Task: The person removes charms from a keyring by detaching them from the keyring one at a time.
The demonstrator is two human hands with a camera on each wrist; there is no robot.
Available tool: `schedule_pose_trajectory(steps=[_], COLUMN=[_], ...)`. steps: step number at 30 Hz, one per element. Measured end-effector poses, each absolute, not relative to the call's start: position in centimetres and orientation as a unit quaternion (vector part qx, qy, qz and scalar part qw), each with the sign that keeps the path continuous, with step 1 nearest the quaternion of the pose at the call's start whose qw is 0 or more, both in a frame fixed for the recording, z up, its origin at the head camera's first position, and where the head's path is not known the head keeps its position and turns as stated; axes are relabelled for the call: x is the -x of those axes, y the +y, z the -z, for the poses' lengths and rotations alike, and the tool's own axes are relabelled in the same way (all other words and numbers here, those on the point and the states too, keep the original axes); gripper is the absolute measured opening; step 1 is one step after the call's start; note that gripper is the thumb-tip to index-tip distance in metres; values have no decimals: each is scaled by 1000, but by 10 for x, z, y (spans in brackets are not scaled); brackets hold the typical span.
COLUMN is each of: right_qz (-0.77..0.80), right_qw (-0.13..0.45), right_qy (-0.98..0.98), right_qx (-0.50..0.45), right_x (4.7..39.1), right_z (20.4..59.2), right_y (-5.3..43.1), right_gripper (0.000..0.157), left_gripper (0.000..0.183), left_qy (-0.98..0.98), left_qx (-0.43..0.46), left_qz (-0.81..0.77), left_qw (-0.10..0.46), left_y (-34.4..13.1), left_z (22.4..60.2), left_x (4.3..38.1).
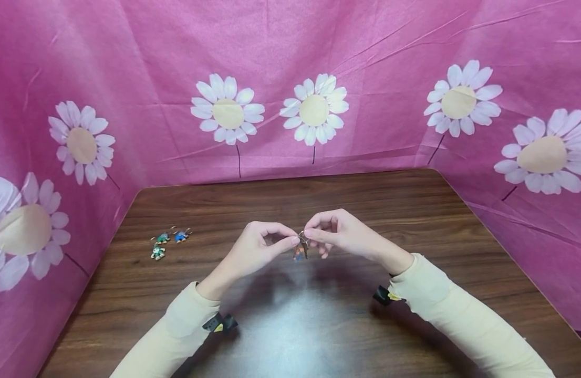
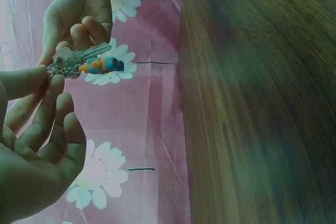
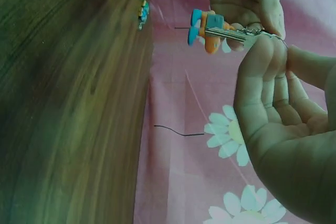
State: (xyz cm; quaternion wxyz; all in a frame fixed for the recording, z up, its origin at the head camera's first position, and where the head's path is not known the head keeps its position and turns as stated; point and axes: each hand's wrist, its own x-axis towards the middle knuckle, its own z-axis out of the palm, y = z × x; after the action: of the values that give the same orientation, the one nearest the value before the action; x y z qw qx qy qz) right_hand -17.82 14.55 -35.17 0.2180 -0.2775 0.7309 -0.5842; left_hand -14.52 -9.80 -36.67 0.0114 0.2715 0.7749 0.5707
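Note:
Over the middle of the table, my left hand (image 1: 259, 245) and right hand (image 1: 349, 235) meet at a metal key ring (image 1: 302, 235). Thumb and index finger of each hand pinch it from opposite sides. From the ring hang a key (image 3: 226, 34) and an orange and blue figure keychain (image 3: 207, 30), joined by a short chain (image 2: 67, 70). In the left wrist view the key lies just alongside the figure (image 2: 104, 65). The other fingers of both hands are loosely bent and hold nothing.
Several small green and blue figure keychains (image 1: 159, 253) with rings lie on the left part of the brown wooden table (image 1: 366, 194). A pink cloth with white flowers (image 1: 271, 47) stands around its back and sides. Dark straps (image 1: 219, 323) sit at the sleeve cuffs.

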Motion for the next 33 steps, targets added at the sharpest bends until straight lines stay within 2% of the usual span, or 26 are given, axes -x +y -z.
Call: schedule_pose_trajectory(steps=[7,13,19,26,33], right_qz=[544,544,610,676,614], right_qw=[204,209,238,283,262], right_qy=[751,750,705,645,705], right_qx=[313,313,272,217,241], right_x=[181,180,178,179,180], right_z=[351,350,352,357,355], right_y=[144,143,140,139,140], right_gripper=[14,10,13,9,21], left_gripper=[10,10,10,9,10], left_qy=[765,773,764,764,781], left_qx=[-274,-280,-287,-275,-259], left_qz=[-582,-568,-577,-583,-567], left_qw=[28,19,16,18,7], left_y=[-99,-101,-102,-102,-102], left_z=[368,368,368,368,368], left_x=[147,148,148,147,147])
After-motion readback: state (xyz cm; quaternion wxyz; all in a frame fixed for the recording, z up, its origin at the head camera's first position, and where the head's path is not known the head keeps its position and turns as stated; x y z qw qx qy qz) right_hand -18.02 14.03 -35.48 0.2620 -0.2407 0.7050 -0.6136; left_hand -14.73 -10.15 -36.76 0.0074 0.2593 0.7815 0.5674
